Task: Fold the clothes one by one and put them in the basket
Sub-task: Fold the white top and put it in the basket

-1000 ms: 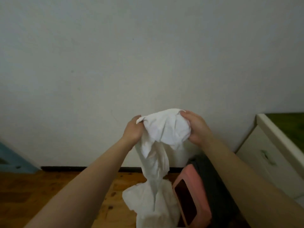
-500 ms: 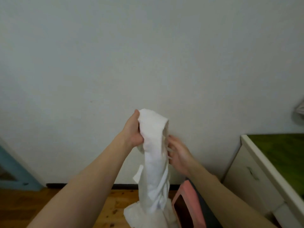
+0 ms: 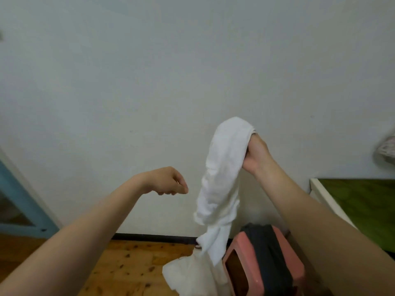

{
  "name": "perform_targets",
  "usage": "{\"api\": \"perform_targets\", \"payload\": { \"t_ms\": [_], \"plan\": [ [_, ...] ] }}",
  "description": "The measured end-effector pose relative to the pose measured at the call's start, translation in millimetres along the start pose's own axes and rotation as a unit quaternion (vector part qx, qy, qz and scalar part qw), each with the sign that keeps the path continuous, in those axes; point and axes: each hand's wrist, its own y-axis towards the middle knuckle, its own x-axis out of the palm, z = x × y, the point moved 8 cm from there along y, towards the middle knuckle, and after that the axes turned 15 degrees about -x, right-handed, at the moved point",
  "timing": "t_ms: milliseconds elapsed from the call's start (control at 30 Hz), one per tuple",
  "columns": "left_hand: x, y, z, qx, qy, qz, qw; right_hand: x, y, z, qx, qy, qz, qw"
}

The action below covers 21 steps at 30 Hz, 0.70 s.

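My right hand (image 3: 255, 155) holds a white garment (image 3: 222, 182) up high in front of the wall, gripping it near its top; the cloth drapes over my fingers and hangs down in a long bunch to the floor. My left hand (image 3: 168, 182) hangs apart from the cloth, to its left, with its fingers curled and nothing in it. A pink basket (image 3: 245, 265) stands low at the right, with a dark garment (image 3: 269, 255) lying over it.
A white cabinet with a green top (image 3: 359, 206) stands at the right. A wooden floor (image 3: 132, 265) lies below, with a blue frame (image 3: 23, 201) at the left edge. A patterned cloth (image 3: 388, 146) shows at the far right.
My left hand has let go of the white garment and dropped to the left. My right hand has taken the garment's top and raised it higher to the right.
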Motion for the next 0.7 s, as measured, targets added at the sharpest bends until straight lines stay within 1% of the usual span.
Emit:
{"api": "perform_targets", "payload": {
  "t_ms": [33, 100, 167, 200, 233, 300, 333, 400, 433, 467, 533, 567, 600, 633, 667, 700],
  "plan": [
    [-2.1, 0.3, -0.1, -0.001, -0.019, 0.02, 1.0, 10.8, -4.7, -0.5, 0.014, 0.005, -0.036, 0.999],
    [-12.0, -1.7, 3.5, 0.013, -0.141, 0.059, 0.988, 31.7, -12.5, -0.4, 0.017, -0.026, -0.121, 0.992],
    [-19.0, -9.0, 20.7, 0.089, -0.25, 0.073, 0.961, 53.3, -25.6, -3.6, 0.009, -0.053, -0.19, 0.98],
    [-19.9, -14.8, 32.7, 0.133, -0.268, 0.077, 0.951, 63.2, -30.4, -6.1, -0.007, -0.076, -0.225, 0.971],
    [-19.7, -22.2, 42.1, 0.16, -0.278, 0.089, 0.943, 71.8, -34.9, -9.7, -0.032, -0.115, -0.258, 0.959],
    [-27.8, -29.9, 44.7, 0.138, -0.311, 0.143, 0.93, 82.8, -39.7, -27.2, -0.113, -0.226, -0.304, 0.918],
    [-35.0, -30.6, 39.9, 0.119, -0.337, 0.163, 0.92, 84.7, -39.9, -40.3, -0.164, -0.299, -0.311, 0.887],
    [-48.1, -26.6, 28.4, 0.095, -0.368, 0.163, 0.91, 82.4, -38.8, -68.1, -0.245, -0.449, -0.307, 0.803],
    [-53.5, -26.7, 24.6, 0.087, -0.365, 0.159, 0.913, 79.9, -38.2, -77.0, -0.26, -0.509, -0.313, 0.758],
    [-56.9, -27.5, 21.9, 0.081, -0.351, 0.162, 0.918, 74.4, -36.8, -80.9, -0.257, -0.561, -0.326, 0.716],
    [-62.3, -31.9, 25.0, 0.086, -0.322, 0.196, 0.922, 60.1, -33.9, -76.3, -0.232, -0.65, -0.349, 0.634],
    [-64.0, -35.3, 30.0, 0.093, -0.305, 0.223, 0.921, 54.2, -32.0, -68.8, -0.226, -0.701, -0.358, 0.573],
    [-65.5, -38.3, 34.8, 0.101, -0.286, 0.255, 0.918, 50.4, -31.1, -60.4, -0.24, -0.758, -0.361, 0.487],
    [-66.6, -40.5, 39.1, 0.109, -0.264, 0.283, 0.916, 49.0, -30.3, -52.9, -0.262, -0.813, -0.346, 0.388],
    [-66.9, -43.2, 43.5, 0.113, -0.232, 0.307, 0.916, 49.0, -29.5, -50.2, -0.276, -0.847, -0.32, 0.323],
    [-67.1, -45.4, 46.8, 0.112, -0.187, 0.327, 0.92, 48.5, -27.5, -52.5, -0.277, -0.863, -0.285, 0.313]
  ]
}}
